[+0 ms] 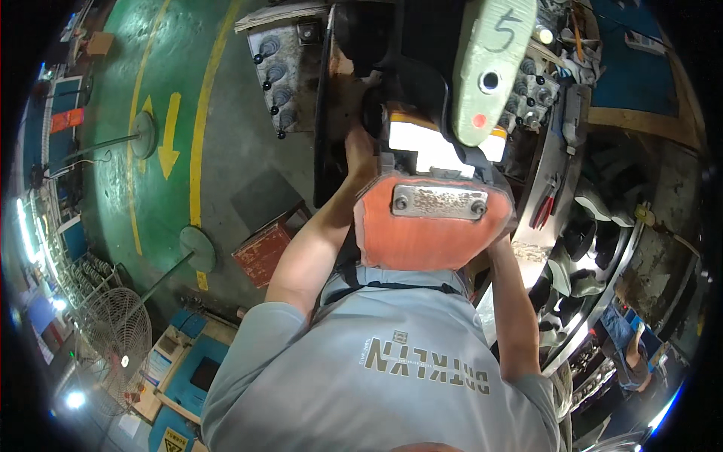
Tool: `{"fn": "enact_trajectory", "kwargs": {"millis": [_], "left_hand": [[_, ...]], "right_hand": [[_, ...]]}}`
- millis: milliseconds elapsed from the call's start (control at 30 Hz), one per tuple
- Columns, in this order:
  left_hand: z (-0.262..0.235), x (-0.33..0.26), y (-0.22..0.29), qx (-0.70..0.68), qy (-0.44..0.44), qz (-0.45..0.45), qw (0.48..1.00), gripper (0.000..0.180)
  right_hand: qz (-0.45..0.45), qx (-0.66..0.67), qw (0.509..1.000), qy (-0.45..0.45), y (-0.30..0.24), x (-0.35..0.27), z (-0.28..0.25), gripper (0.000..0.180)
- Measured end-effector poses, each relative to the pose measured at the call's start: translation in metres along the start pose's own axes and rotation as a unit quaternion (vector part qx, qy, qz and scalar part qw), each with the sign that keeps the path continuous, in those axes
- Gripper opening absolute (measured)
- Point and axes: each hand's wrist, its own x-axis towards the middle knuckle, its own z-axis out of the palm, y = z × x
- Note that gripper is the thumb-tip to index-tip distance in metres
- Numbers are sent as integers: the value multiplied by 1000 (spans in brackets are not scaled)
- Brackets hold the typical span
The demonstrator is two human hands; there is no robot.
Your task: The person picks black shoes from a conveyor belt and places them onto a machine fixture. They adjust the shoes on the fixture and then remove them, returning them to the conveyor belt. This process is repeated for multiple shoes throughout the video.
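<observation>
An orange block (433,230) with a worn metal plate (439,202) bolted to it sits close to my body. My left hand (360,151) reaches past its left side into the machine, beside a dark upright panel (331,143); its fingers are hidden. My right forearm (516,301) runs up to the block's right side, where the block covers the hand. Above hangs a pale green, rounded machine part (493,75) with a hole and a red dot. Under it, a bright white lit area (429,143) shows. What either hand touches cannot be made out.
Control panels with black-knobbed levers (275,83) flank the machine. Red-handled pliers (544,207) lie on a ledge at right, beside a rack of shoes (576,256). At left are a red box (263,248), pole bases (197,248) and a fan (113,339). Another person (633,354) is at far right.
</observation>
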Motion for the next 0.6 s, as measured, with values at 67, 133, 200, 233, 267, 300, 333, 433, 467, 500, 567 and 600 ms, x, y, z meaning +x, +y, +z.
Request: {"fn": "enact_trajectory", "kwargs": {"millis": [67,133,200,233,267,300,333,433,467,500,567,600], "left_hand": [[-15,-5,5,-20,1,46,999,42],[-40,-8,-5,-67,11,173,983,40],[-78,-26,-12,-120,4,178,977,35],[-98,-39,-10,-156,-3,122,980,31],[-112,-47,-11,-257,9,91,962,29],[-124,-56,-11,-354,22,61,933,29],[-137,-68,-8,-408,24,45,911,30],[-169,-99,-17,-515,27,-6,856,39],[-170,-111,-22,-511,50,-19,858,42],[-170,-122,-25,-505,71,-33,860,44],[-156,-151,-34,-488,117,-61,863,48],[-149,-163,-46,-472,120,-76,870,49]], "right_hand": [[32,113,991,-62,52,9,-33,30],[65,212,973,-65,87,12,-57,38],[19,11,999,-34,75,-15,-46,32],[-13,-72,997,-40,52,-30,-30,30],[-46,-153,986,-37,28,-46,-15,28],[-28,-150,987,-49,23,-52,-16,26],[6,-179,983,-40,22,-55,-22,24],[36,-185,981,-38,47,-62,-54,23],[35,-132,990,-29,51,-71,-58,21],[33,-140,989,-37,51,-79,-64,20],[-14,-151,988,-44,43,-102,-74,20],[-42,-159,986,-42,40,-113,-80,20]]}}
